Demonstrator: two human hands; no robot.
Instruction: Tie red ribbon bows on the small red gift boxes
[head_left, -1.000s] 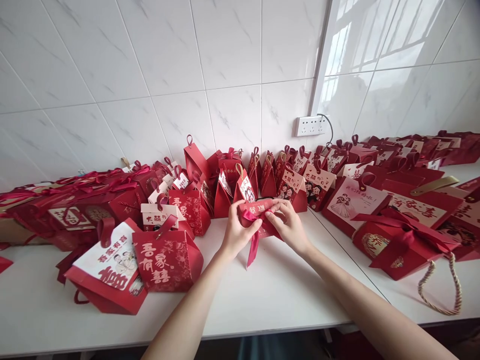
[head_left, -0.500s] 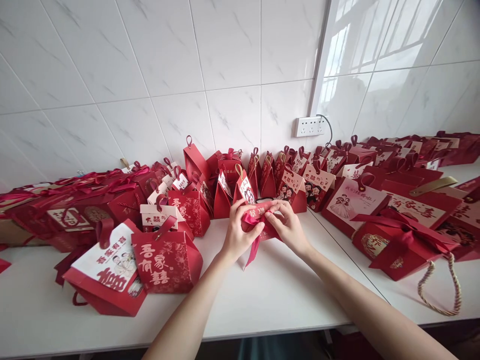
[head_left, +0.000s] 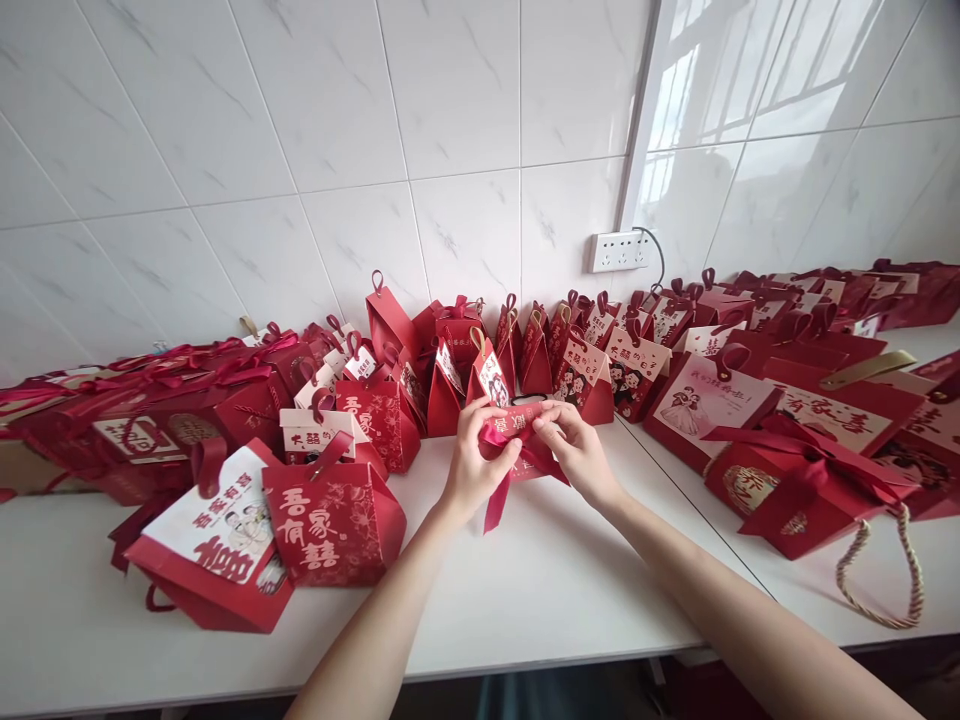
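Centre front, both my hands are closed on a small red gift box (head_left: pixel 517 424) with pale lettering. My left hand (head_left: pixel 480 455) grips its left end, thumb in front and fingers over the top edge. A dark red satin ribbon (head_left: pixel 496 506) runs under that thumb and its tail hangs down below the box. At the right end, my right hand (head_left: pixel 576 445) pinches the top edge between thumb and fingers. Whether ribbon is also between those right fingertips I cannot tell. Just behind stands a red box with a cartoon couple (head_left: pixel 491 380) and a gold loop.
Rows of red gift boxes (head_left: pixel 195 410) crowd the left and back of the white table (head_left: pixel 540 600). A box with lettering (head_left: pixel 334 525) stands left of my forearm. At right are a ribboned box (head_left: pixel 802 490) and its rope handle (head_left: pixel 915 570). A socket strip (head_left: pixel 619 252) is on the wall.
The ribbon over the front of the box has shifted left, and its hanging tail has swung slightly. More of the box's lettering shows. Both hands stay in nearly the same place.
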